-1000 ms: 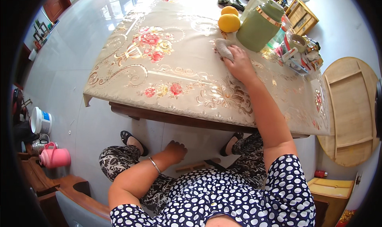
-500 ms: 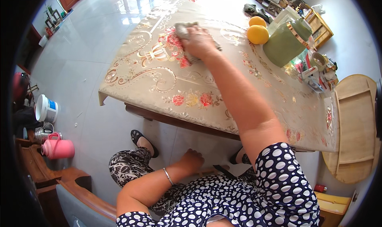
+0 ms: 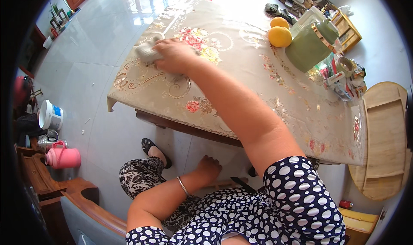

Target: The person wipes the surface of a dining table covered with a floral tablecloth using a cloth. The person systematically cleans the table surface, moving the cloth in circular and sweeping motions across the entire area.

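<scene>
My right hand [image 3: 175, 56] is closed on a crumpled grey-beige cloth [image 3: 147, 52] and presses it to the flowered tablecloth [image 3: 241, 64], close to the table's left edge. Part of the cloth is hidden beneath the palm. My right arm stretches across the tabletop from the lower right. Below the table's front edge, over my lap, my left hand [image 3: 209, 169] hangs with its fingers curled in, and nothing shows in it. A silver bangle [image 3: 183, 186] circles that wrist.
Toward the far right of the table stand two orange-yellow fruits [image 3: 280, 37], a green jug [image 3: 310, 49] and a basket of small items [image 3: 344, 79]. A wooden round tabletop [image 3: 385, 142] leans at right. On the left floor are a white bucket [image 3: 50, 115] and a pink flask [image 3: 63, 157].
My right hand has slid the cloth left and slightly nearer, from the printed flowers toward the table's left edge. My left hand has hardly moved.
</scene>
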A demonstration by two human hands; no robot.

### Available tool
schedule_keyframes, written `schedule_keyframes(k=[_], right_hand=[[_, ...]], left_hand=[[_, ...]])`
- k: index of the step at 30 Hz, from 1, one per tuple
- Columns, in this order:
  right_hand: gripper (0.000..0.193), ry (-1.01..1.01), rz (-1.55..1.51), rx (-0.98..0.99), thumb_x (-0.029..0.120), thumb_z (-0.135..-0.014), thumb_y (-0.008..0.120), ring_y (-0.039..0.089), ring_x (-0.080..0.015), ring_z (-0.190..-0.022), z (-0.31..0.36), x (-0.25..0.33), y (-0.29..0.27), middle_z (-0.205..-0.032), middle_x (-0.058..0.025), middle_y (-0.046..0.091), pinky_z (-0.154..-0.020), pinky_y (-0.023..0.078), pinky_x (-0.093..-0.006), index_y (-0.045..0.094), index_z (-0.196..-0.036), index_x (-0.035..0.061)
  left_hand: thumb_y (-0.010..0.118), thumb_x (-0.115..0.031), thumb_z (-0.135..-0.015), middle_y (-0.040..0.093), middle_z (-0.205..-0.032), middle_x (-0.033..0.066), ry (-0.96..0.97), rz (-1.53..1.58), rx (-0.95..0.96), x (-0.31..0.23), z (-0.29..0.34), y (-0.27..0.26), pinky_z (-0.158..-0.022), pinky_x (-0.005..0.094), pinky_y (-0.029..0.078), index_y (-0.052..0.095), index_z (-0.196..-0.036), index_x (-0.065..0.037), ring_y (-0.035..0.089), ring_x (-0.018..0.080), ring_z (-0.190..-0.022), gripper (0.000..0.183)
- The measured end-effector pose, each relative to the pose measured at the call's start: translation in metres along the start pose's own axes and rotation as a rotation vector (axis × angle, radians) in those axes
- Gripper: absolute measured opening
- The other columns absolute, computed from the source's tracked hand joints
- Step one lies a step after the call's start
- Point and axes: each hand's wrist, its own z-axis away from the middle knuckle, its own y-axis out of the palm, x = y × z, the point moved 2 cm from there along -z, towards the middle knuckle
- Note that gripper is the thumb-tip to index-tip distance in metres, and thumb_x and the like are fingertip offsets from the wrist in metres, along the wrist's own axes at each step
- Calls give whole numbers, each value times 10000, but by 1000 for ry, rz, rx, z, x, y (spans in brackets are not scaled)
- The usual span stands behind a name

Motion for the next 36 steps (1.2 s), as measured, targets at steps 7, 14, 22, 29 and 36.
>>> schedule_keyframes(k=[7,14,22,29,36], right_hand=[[510,341,34,-170,329,-820,571,414,-216,-1276,99,-99,-39,-1351,-67,476,-1088,284,-348,509,-1281,120],[466,385,10,-393,232,-800,593,441,-297,-1236,255,-169,-66,-1343,-120,486,-1053,332,-375,552,-1225,46],[455,758,119,-524,204,-806,608,473,-318,-1206,487,-208,-89,-1284,-168,527,-1032,352,-374,551,-1225,34],[417,1121,120,-667,193,-820,606,518,-350,-1144,621,-216,-106,-1217,-199,565,-987,390,-369,565,-1192,8],[423,869,179,-532,177,-828,609,475,-331,-1184,541,-160,-88,-1283,-178,520,-1021,357,-385,545,-1209,6]], left_hand=[[702,-301,-722,612,-917,59,-23,-27,54,4,-3,9,-780,370,432,645,-920,-129,589,242,-899,269],[696,-327,-747,614,-957,65,-12,-55,123,8,-5,8,-797,382,434,637,-981,-124,591,250,-929,316],[684,-334,-770,613,-991,86,-14,-61,190,11,-5,15,-801,405,442,631,-1002,-112,599,265,-932,325],[674,-332,-783,616,-1019,79,-21,-41,283,7,-7,21,-831,401,432,636,-1009,-116,582,261,-977,315],[688,-329,-771,616,-980,84,4,-38,246,7,-2,19,-794,404,447,630,-986,-102,600,271,-923,318]])
